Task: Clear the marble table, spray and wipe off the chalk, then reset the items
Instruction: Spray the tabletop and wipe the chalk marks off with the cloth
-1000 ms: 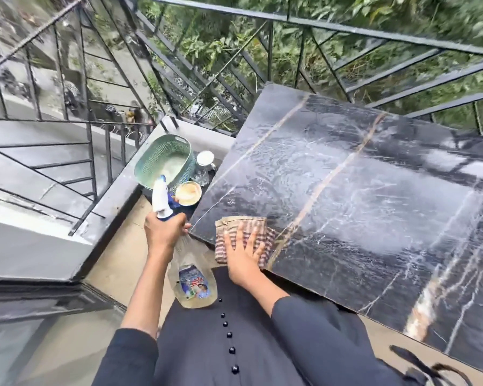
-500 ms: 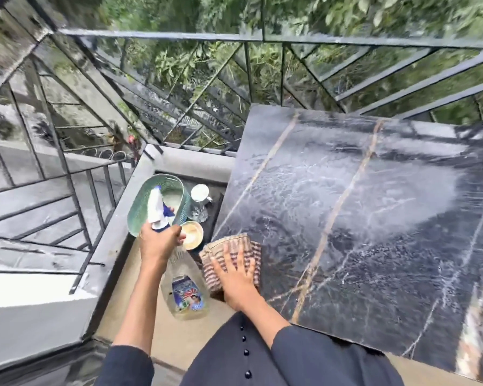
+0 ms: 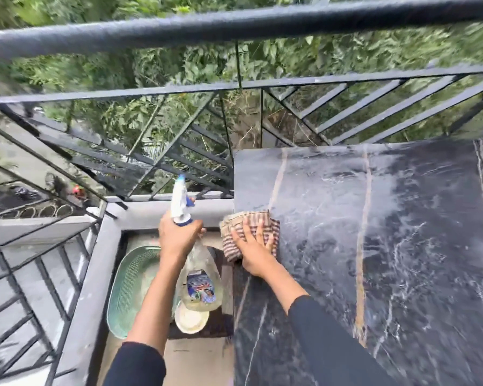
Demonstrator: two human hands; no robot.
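While the worktop (image 3: 304, 316) looks cleared but streaked with wet chalk (image 3: 418, 218), your right hand (image 3: 253, 252) presses flat on the cloth (image 3: 248, 222) at its left edge. Your left hand (image 3: 179, 236) grips the spray bottle (image 3: 200, 280) beside it. Wiping looks half done; the basket (image 3: 130, 288) and bowl (image 3: 191, 320) below await resetting.

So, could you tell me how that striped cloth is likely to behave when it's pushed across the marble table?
Probably floppy: the striped cloth lies folded, its edges rumpled. Under the flat right hand it should slide easily, since the marble table looks polished and smeared. Pushed without pressure, it may bunch.
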